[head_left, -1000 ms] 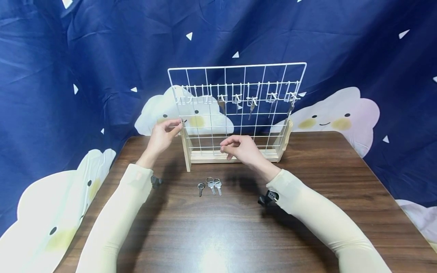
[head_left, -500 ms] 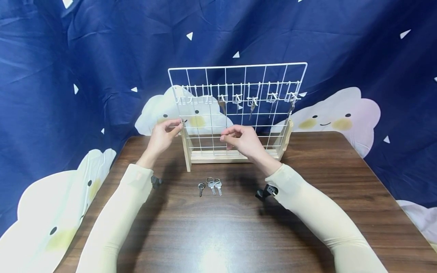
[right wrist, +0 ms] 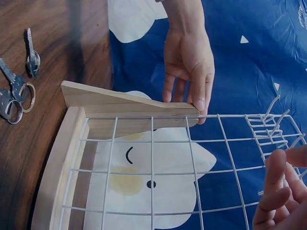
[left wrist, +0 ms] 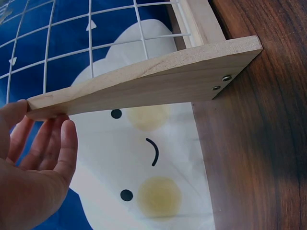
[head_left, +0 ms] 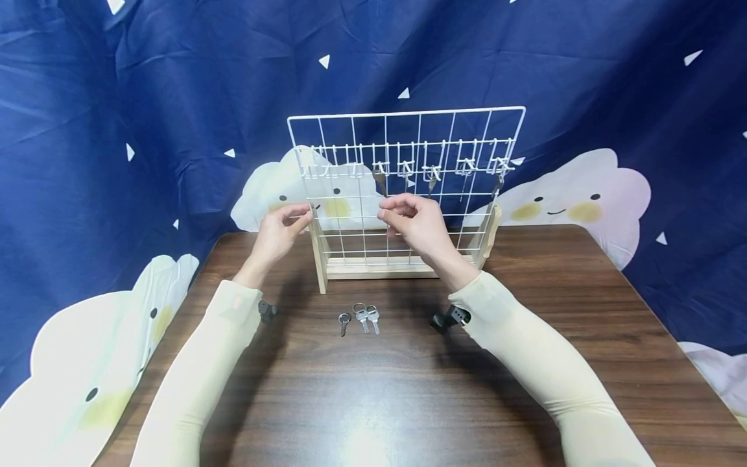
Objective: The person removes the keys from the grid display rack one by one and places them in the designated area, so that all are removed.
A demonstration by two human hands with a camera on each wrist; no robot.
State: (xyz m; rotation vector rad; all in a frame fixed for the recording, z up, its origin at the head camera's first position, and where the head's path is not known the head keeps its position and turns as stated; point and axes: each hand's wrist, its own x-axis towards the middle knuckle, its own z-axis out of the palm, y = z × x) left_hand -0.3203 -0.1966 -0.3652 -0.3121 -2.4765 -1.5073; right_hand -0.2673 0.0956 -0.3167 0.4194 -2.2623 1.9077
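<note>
A white wire grid rack (head_left: 403, 217) on a wooden stand stands upright at the table's back. My left hand (head_left: 277, 233) pinches the upper end of its left wooden side panel (left wrist: 139, 79), thumb on one face and fingers on the other. My right hand (head_left: 417, 220) is raised before the grid's middle, below the hooks (head_left: 405, 170), thumb and fingertips close together. In the right wrist view that hand (right wrist: 283, 196) shows only partly, and whether something lies between its fingertips cannot be made out. Keys (head_left: 432, 185) hang from several hooks towards the right; the leftmost hooks (head_left: 327, 171) carry none.
On the brown wooden table (head_left: 362, 389), before the rack, lie a single key on a ring (head_left: 343, 323) and two ringed keys (head_left: 366, 318) side by side. Behind hangs a blue curtain (head_left: 204, 84) with cloud prints.
My right hand has risen steadily in front of the grid, from near the stand's base bar to just below the hooks. My left hand has stayed on the side panel.
</note>
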